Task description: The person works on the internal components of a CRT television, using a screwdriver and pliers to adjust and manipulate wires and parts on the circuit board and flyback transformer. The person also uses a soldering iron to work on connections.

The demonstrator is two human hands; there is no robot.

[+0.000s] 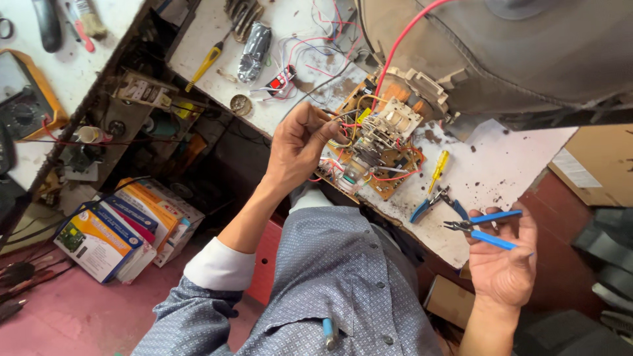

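Blue-handled cutters [486, 229] are clamped in the right hand [504, 264] beside the table [501, 165] edge, while the left hand [300, 142] fingers are pinched together on a wire at the circuit board [379, 155]. That wire is best kept taut and separated from its neighbours.

Left hand [300, 142] covers the wires at its fingertips, so whether it pinches one or only touches is impossible to tell. The circuit board [389, 178] disappears partly under a tangle of wires, parts too small to name. Right hand [504, 260] hides the rear of the blue cutters [484, 227]; its forearm runs off the bottom edge. The big grey housing [514, 46] is cut by the top and right edges. At the desk's far left corner, the meter [23, 99] is sliced by the left edge.
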